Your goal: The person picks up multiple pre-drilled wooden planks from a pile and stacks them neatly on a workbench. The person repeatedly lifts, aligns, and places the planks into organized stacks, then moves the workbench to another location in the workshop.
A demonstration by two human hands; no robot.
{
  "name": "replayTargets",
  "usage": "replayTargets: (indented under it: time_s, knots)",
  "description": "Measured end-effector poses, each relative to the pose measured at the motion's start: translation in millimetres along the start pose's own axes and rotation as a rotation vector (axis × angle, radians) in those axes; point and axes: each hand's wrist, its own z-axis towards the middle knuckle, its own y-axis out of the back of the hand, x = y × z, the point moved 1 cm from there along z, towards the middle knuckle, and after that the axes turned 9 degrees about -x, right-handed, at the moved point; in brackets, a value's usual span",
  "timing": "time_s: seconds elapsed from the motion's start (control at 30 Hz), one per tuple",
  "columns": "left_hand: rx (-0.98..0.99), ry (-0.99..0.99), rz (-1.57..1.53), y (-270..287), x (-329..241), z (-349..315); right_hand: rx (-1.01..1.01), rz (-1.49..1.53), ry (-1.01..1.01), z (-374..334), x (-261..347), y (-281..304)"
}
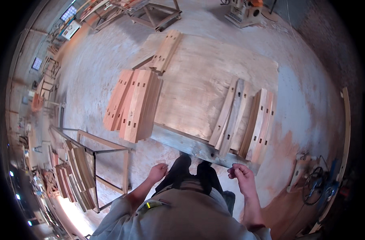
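Note:
My left hand (157, 172) hangs by my left thigh with its fingers curled in, and nothing shows in it. On the other side, my right hand (243, 175) is half closed just off the table's near right corner; its fingertips are dark, and whether they hold anything is hidden. In front of me stands a low table with a plywood top (190, 88). Mortised wooden boards (135, 106) are stacked at its left edge. Several more boards lie at the right, a loose group (229, 116) and a tight stack (260, 124).
A further board stack (165, 51) lies at the table's far left. Left of me stands a metal frame (110, 144) beside more stacked wood (76, 176). Beyond the table are a wheeled rack (152, 16) and a machine (244, 14). Coiled cable (314, 184) lies at the right.

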Motion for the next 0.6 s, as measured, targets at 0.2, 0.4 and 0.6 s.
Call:
replayTargets:
  time_s: [0.2,0.4,0.6]
  knots:
    - [-0.219,0.442,-0.273,80,170,-8,0.08,-0.092,0.096,20,30,-100]
    - [-0.684,0.407,-0.637,224,224,55,0.077,-0.137,-0.04,32,-11,-225]
    - [-0.847,-0.026,-0.604,442,163,189,-0.107,-0.818,0.258,104,-53,-360]
